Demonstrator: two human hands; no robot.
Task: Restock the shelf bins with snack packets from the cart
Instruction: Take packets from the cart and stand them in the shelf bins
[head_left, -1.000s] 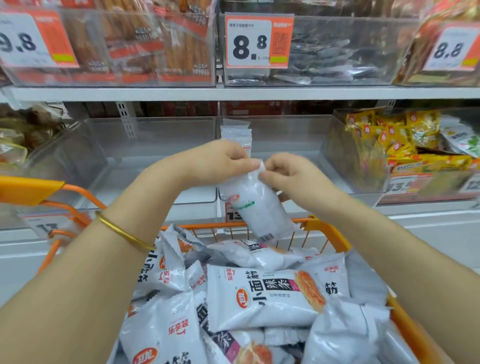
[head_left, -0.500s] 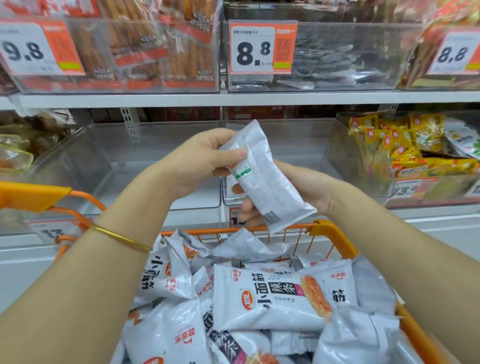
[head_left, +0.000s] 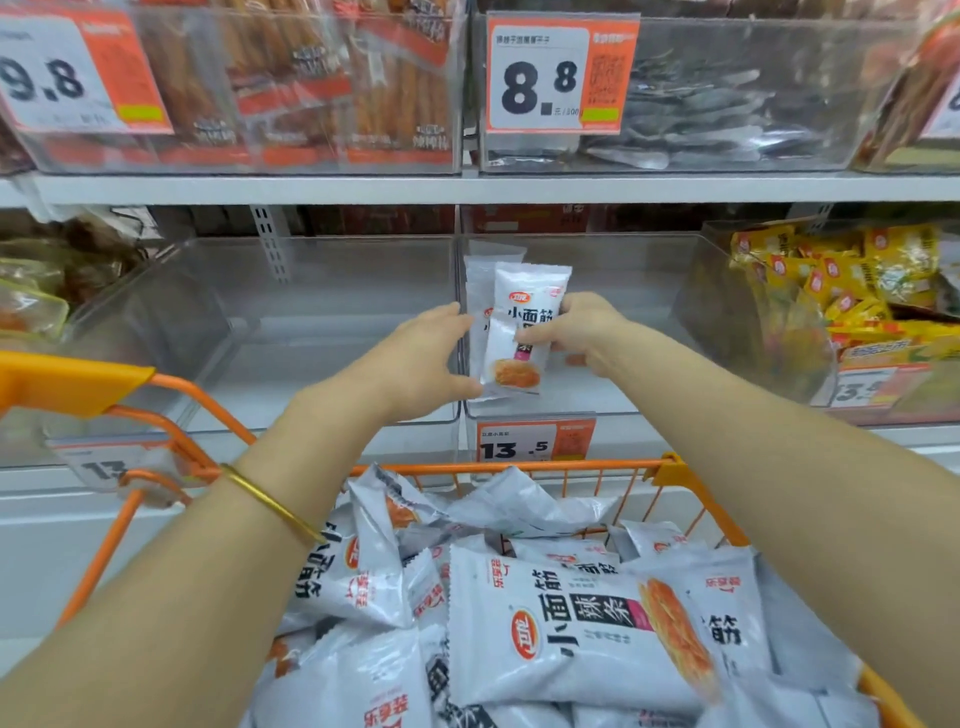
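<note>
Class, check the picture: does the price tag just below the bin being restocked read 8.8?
No, the price tag under that bin reads 13.5.

The middle bin (head_left: 623, 270) is open on top, with room to pass at its right and back, under the shelf (head_left: 363, 188) that caps the gap from above. Its left end is taken up by standing packets (head_left: 485, 270), the held packet (head_left: 524, 312), the right grip (head_left: 587, 330) curled round that packet and the left grip (head_left: 415, 364) touching its left edge. The left bin (head_left: 322, 280) offers open room too, the right bin (head_left: 696, 301) is crowded with yellow packs (head_left: 810, 280), and any reach must clear the cart rim (head_left: 519, 465) and the heap (head_left: 561, 629) in the cart.
</note>
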